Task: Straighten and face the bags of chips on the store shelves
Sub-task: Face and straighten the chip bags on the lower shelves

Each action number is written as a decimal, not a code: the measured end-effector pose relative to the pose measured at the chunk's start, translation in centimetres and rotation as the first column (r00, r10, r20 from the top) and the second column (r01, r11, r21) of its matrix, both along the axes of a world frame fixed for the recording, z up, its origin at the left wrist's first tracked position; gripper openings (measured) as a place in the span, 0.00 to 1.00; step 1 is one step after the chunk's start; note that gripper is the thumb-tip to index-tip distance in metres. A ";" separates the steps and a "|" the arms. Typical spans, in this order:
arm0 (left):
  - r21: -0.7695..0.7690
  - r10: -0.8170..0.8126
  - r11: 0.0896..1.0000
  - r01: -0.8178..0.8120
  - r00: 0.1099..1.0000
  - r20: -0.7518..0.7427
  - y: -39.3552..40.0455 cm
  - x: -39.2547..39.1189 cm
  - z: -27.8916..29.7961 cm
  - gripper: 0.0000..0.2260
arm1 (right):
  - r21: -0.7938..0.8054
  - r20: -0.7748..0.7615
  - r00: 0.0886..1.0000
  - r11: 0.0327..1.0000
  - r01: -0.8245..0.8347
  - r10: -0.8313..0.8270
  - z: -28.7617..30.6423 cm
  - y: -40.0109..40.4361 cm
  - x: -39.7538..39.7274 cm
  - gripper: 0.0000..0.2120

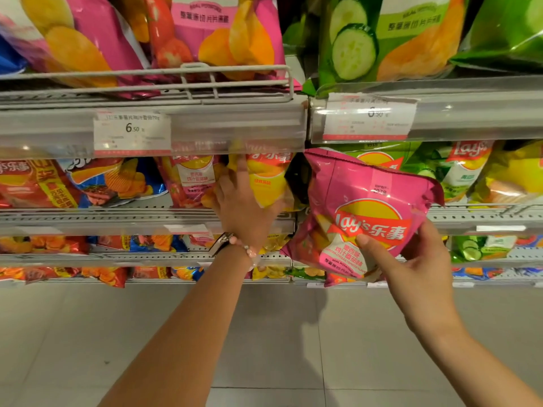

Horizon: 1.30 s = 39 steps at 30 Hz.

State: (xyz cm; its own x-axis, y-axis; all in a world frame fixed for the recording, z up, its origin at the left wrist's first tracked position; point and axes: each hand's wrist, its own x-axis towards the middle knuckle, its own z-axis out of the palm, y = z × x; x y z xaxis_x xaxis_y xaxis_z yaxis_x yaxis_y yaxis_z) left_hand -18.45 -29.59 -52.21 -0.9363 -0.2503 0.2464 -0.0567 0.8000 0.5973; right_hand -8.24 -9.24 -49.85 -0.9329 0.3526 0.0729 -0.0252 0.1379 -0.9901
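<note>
My right hand grips a pink Lay's chip bag by its lower right corner, thumb on the front, holding it tilted in the air in front of the second shelf. My left hand reaches into that shelf with fingers extended, index finger pointing up, touching a yellow chip bag between it and a pink bag. Green cucumber bags stand behind the held bag.
The top shelf holds pink bags behind a wire fence and green bags. Price tags sit on the shelf rail. Red and blue bags fill the left; lower shelves hold more. Grey tile floor lies below.
</note>
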 end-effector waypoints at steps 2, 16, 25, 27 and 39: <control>0.042 -0.004 0.999 0.006 0.999 -0.043 -0.1 -0.1 0.0 0.47 | 0.018 -0.001 1.000 1.000 0.010 -0.010 0.0 0.0 -0.1 0.22; 0.069 -0.072 0.994 0.086 0.979 -0.190 -1.7 2.9 2.7 0.42 | 0.044 0.038 0.998 0.998 0.044 -0.045 -0.3 -0.2 0.2 0.22; 0.101 -0.041 0.993 0.060 0.982 -0.183 -6.2 8.2 1.2 0.38 | 0.086 0.069 0.997 0.996 0.016 -0.022 -0.4 -2.7 -0.4 0.19; 0.102 -0.026 0.994 0.044 0.984 -0.174 -7.2 9.3 0.6 0.38 | 0.102 0.067 0.998 0.995 -0.012 0.005 -0.2 -3.5 -1.0 0.20; 0.161 0.089 0.984 -0.070 0.990 -0.113 -12.2 13.4 -0.9 0.38 | 0.168 0.038 0.997 0.983 -0.080 0.074 1.9 -9.3 -5.8 0.21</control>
